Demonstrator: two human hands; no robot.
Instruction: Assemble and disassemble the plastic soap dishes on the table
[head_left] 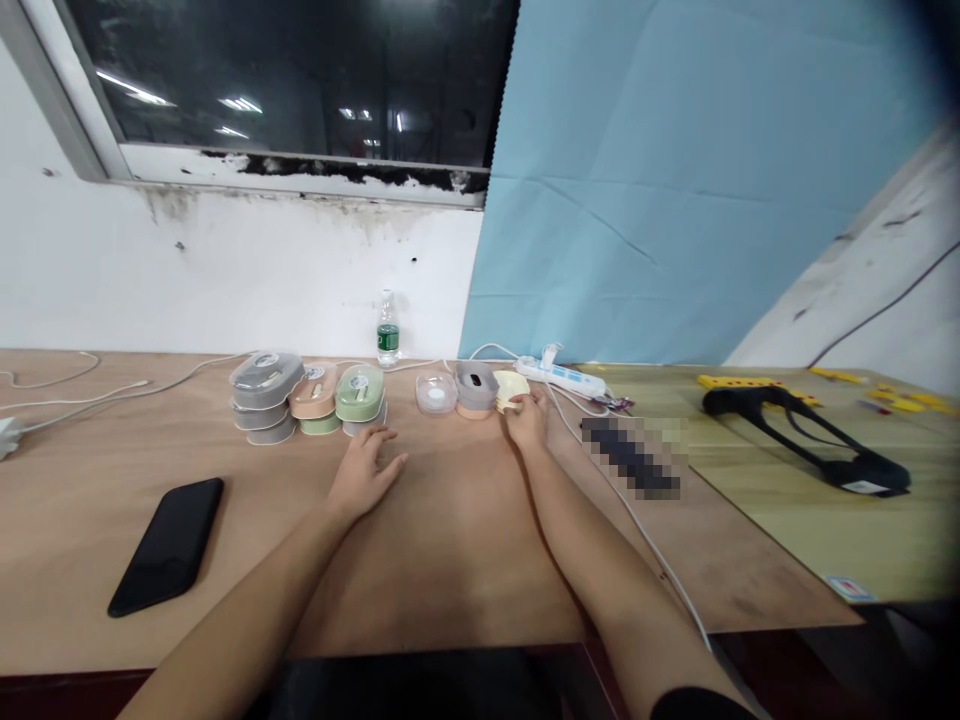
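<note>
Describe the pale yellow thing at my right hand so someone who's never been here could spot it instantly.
Find the big blue sheet on the wall, then the brown tabletop below its left part. There, just right of the grey box with a peach base, your right hand is at the small yellow item. Its pale yellow sets it apart from that box and the clear container.

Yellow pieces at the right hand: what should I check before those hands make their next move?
1. Right hand at the yellow pieces: ok, fingers at their near edge.
2. Firm grip on them: cannot tell, too small and partly covered.
3. Left hand free: ok, nothing held, just in front of the green-lidded box.
4. White cable well away from the right forearm: not ok, it runs close alongside.
5. Water bottle upright: ok, standing near the wall.
</note>
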